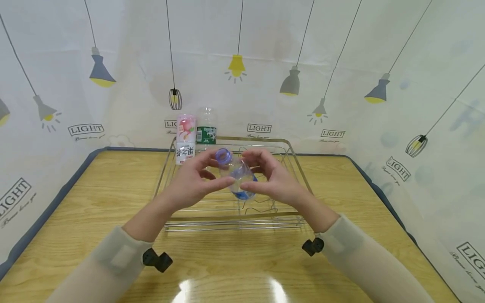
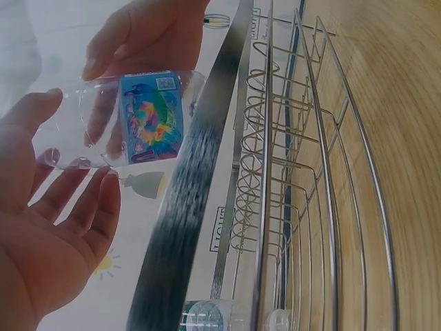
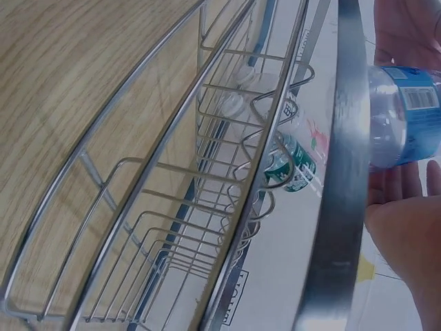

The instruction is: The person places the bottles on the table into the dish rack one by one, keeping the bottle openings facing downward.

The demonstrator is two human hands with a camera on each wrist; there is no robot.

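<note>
Both hands hold a clear plastic bottle [image 1: 227,168] above the wire rack [image 1: 235,217]. It tilts with its purple mouth up toward the left. A blue label with a colourful picture [image 2: 150,117] wraps the body. My left hand [image 1: 189,181] grips the neck end, thumb on the near side and fingers on the far side. At the base end my right hand [image 1: 278,181] holds it between thumb and curved fingers. In the right wrist view the rack's broad rim hides part of the bottle, whose label [image 3: 418,114] shows a barcode.
Toward the rack's back left corner stand a bottle with a pink-and-white label [image 1: 186,130] and a clear bottle with a green label [image 1: 206,134]. The rack has wavy wire dividers and rests on a wooden table [image 1: 113,189]. A lamp-printed cloth [image 1: 341,50] surrounds the table's back and sides.
</note>
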